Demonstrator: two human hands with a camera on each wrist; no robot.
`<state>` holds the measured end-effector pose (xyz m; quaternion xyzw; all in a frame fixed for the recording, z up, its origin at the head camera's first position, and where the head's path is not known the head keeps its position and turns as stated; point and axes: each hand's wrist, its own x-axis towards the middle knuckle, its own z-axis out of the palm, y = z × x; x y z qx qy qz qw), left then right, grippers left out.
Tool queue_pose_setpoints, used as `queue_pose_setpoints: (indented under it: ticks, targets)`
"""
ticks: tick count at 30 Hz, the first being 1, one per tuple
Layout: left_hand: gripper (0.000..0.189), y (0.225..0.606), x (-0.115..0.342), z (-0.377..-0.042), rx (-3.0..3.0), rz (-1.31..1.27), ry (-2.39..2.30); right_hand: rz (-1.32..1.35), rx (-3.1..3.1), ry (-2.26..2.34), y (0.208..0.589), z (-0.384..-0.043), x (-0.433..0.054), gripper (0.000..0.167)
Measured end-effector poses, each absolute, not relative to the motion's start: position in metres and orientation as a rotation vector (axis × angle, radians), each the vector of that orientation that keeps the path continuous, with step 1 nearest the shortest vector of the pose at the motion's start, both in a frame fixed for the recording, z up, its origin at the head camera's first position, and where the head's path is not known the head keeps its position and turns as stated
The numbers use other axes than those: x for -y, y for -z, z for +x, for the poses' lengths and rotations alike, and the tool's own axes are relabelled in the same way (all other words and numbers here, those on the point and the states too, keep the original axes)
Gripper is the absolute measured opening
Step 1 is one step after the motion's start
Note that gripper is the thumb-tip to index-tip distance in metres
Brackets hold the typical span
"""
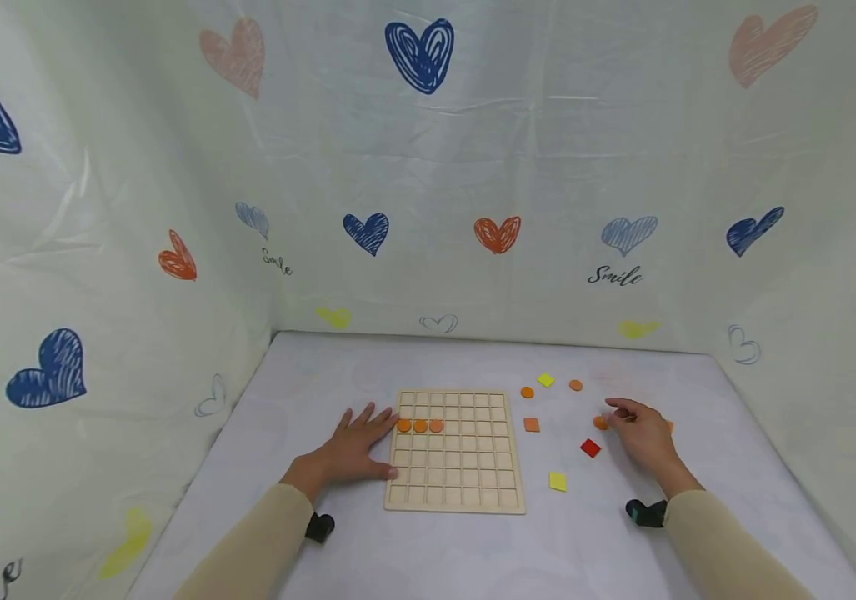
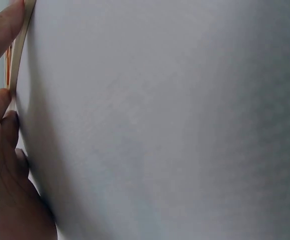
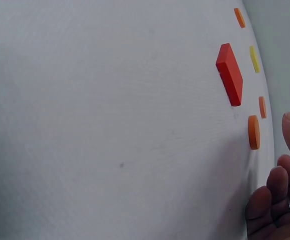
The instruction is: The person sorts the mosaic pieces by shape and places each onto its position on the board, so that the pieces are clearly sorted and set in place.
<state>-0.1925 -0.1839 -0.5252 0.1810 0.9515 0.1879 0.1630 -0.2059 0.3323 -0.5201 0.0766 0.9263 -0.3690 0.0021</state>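
Touching the left edge of the wooden grid board (image 1: 454, 480), the left hand (image 1: 352, 450) is being held with fingers spread wide. Just beside an orange disc (image 3: 254, 133) on the tabletop (image 1: 473, 554), the right hand (image 1: 641, 437) is being held with fingers loosely curved.

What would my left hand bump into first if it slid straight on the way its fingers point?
The wooden grid board, most likely: your left hand lies along its left edge, apparently touching, though depth there is hard to judge.
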Motion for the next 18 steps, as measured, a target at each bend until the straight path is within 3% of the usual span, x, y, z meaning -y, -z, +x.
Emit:
queue_pose_setpoints:
  ticks: [18]
  targets:
    - [0.105,0.5254,0.1842,-0.1904,-2.733,0.526,-0.551,0.182,-2.929,0.989,0.5270,-0.2011,-0.3290,0.044]
